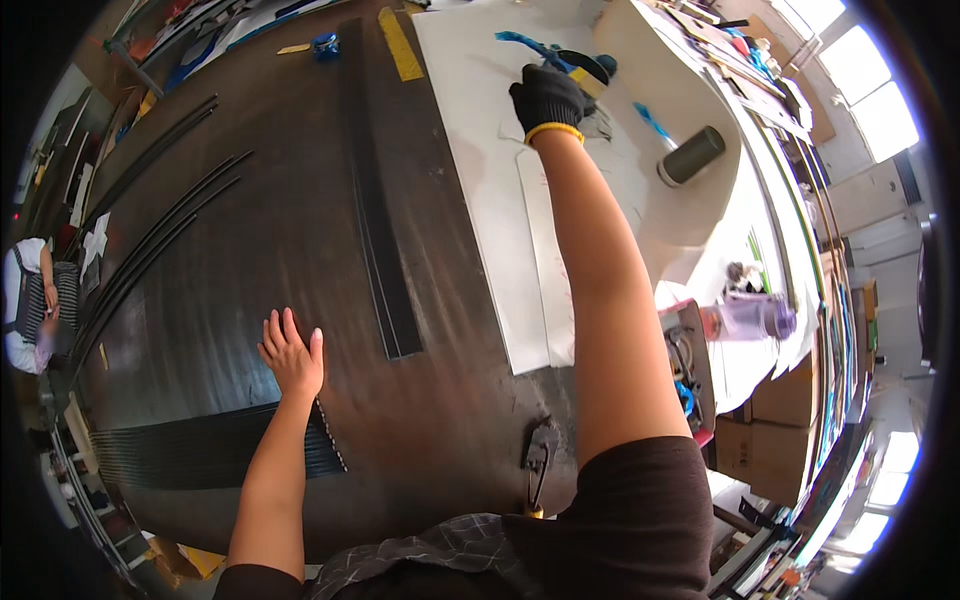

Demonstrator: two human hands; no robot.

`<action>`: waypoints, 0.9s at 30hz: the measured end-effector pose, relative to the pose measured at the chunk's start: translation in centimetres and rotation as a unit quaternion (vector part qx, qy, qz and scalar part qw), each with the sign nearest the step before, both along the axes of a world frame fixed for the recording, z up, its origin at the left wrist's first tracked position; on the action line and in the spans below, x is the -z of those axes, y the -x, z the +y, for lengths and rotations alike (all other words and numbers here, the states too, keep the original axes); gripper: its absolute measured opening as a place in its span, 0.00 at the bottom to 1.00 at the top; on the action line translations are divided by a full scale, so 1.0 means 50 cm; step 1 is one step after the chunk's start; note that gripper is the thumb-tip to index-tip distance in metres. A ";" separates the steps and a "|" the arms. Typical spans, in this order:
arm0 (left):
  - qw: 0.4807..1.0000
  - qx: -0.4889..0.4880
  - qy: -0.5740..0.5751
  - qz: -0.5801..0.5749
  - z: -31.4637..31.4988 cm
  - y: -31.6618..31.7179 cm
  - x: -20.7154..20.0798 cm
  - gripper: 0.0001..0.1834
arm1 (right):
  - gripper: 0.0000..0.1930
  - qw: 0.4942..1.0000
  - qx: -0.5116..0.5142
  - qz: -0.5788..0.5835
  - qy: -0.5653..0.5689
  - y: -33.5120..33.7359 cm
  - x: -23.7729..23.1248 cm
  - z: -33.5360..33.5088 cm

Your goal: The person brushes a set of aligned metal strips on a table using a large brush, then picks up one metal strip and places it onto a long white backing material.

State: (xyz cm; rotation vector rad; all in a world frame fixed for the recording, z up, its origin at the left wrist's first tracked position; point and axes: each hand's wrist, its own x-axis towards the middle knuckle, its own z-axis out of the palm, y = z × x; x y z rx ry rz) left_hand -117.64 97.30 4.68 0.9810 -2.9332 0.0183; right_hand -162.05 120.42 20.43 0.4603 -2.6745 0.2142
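My bare left hand (292,358) lies flat on the dark tabletop (280,270), fingers spread and nothing in it. Just below it is a bundle of long black strips (190,448) with an even cut end. Far off to the right, my right hand (550,97) wears a black knit glove with a yellow cuff. Its fingers look curled, and what they may hold is hidden. Against it lies a cluster with a blue strip (522,42), a dark round piece (583,66) and a yellow piece (590,83). White sheet material (480,130) lies beneath.
A long black strip (375,220) runs down the table's middle. Thin black strips (170,225) lie at left. A metal hand tool (540,450) rests near my body. A dark green cylinder (692,156) and a purple bottle (760,318) are at right. Another person (30,300) is at far left.
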 end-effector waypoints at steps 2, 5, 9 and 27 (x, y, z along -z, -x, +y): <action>1.000 0.006 -0.005 -0.003 -0.001 0.005 -0.009 0.36 | 0.12 0.997 0.039 -0.054 -0.041 0.080 0.006 -0.031; 1.000 0.015 -0.017 -0.002 -0.003 0.009 -0.010 0.36 | 0.11 0.993 0.095 -0.020 -0.064 0.191 0.031 -0.071; 0.999 0.004 -0.031 -0.032 -0.004 0.019 -0.005 0.38 | 0.11 0.982 0.139 -0.014 -0.124 0.302 0.052 -0.103; 0.998 0.035 -0.011 -0.054 -0.007 0.025 -0.004 0.35 | 0.11 0.987 0.119 0.067 -0.081 0.442 0.109 -0.029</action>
